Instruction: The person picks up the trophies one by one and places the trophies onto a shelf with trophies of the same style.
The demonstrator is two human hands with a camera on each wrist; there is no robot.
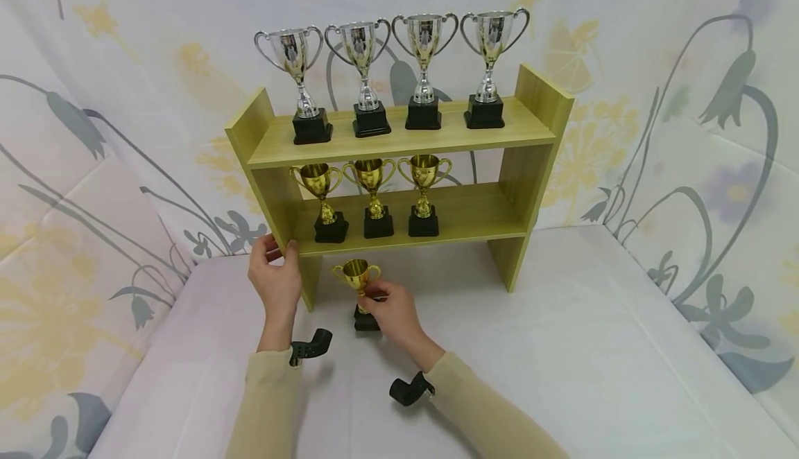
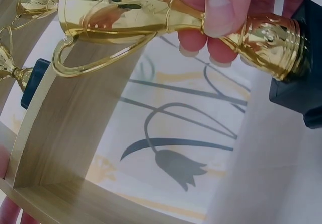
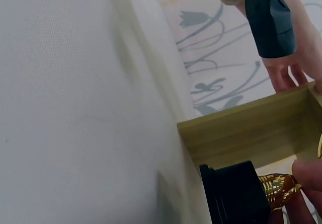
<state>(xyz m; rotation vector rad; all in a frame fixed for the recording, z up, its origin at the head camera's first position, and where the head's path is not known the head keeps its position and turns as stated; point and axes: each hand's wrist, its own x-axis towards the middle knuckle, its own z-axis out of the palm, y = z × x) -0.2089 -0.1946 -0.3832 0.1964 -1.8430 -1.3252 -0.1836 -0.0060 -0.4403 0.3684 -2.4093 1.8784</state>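
My right hand (image 1: 394, 312) pinches a small gold trophy cup (image 1: 356, 274) by its stem, in front of the space under the lower board. Its black base (image 2: 297, 68) hangs at the right of the left wrist view, and thumb and fingers close around the gold stem there. With my left hand (image 1: 277, 279) I grip the left side panel of a wooden two-tier shelf (image 1: 399, 141), thumb in front and fingers behind. In the right wrist view that left hand (image 3: 297, 68) meets the panel's edge.
Three gold trophies (image 1: 372, 183) stand on the lower board, with bare wood (image 1: 477, 209) to their right. Several larger silver trophies (image 1: 424, 43) line the top board. A white cloth (image 1: 593, 348) covers the table, and flower-patterned fabric (image 1: 680, 98) hangs around it.
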